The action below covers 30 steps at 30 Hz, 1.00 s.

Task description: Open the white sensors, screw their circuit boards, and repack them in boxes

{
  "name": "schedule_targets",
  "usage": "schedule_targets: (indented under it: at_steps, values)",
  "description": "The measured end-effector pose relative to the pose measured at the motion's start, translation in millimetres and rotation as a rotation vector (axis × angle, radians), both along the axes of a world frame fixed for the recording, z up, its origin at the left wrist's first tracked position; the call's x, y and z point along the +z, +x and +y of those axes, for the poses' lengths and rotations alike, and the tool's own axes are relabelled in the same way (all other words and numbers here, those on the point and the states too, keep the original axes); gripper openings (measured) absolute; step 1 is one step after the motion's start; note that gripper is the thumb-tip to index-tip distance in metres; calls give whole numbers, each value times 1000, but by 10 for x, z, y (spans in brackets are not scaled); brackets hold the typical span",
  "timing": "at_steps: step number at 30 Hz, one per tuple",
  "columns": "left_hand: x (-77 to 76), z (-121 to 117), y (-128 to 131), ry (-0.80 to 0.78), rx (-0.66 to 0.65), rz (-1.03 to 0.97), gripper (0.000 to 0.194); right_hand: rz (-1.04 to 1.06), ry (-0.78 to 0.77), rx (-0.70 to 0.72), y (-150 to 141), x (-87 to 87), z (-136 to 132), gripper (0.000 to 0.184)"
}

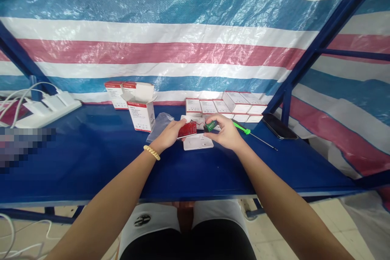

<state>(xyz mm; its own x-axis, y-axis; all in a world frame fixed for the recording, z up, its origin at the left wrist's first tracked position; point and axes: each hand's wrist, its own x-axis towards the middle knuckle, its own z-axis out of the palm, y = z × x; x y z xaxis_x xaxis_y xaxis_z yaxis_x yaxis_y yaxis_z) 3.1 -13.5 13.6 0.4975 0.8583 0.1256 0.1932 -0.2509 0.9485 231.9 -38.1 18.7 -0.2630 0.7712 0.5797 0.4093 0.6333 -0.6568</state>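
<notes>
My left hand point(171, 133) is closed on a red circuit board point(187, 129), held just above the blue table. Between the fingers of my right hand point(226, 133) is a green and black battery point(210, 126), its lettering facing me. A thin red wire point(200, 123) runs between the board and the battery. Under both hands lies a white plastic cover point(198, 143), flat on the table. To the right of my right hand rests a screwdriver point(245, 129) with a bright green handle, its shaft pointing right. A clear plastic bag point(161, 124) lies beside my left hand.
An open detector box point(140, 115) stands at left, with closed boxes point(115, 94) behind it. Several white and red boxes point(210, 106) are stacked at the back. A black phone point(278, 126) lies at right. A power strip point(50, 114) with chargers sits far left on the blue table point(100, 162).
</notes>
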Motion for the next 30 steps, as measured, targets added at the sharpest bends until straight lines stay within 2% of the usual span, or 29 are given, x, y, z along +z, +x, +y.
schedule_targets:
  at_steps: [3,5,11,16,23,26,30]
  values:
    - [-11,31,-16,-4,-4,5,58,25,35,3,-5,-3,2,32]
    - [-2,26,-19,16,3,16,58,73,-11,4,-8,-6,4,37]
    - [20,-20,-1,67,67,46,53,194,-358,42,-53,65,-41,38]
    - [26,-29,10,139,100,85,47,341,-653,74,-69,155,-82,56]
    - [78,-76,11,231,45,97,35,390,-975,141,34,170,-33,49]
    - [72,-84,10,232,39,107,34,411,-1017,152,58,169,-24,46]
    - [64,-95,9,229,69,111,35,495,-953,230,76,173,-51,41]
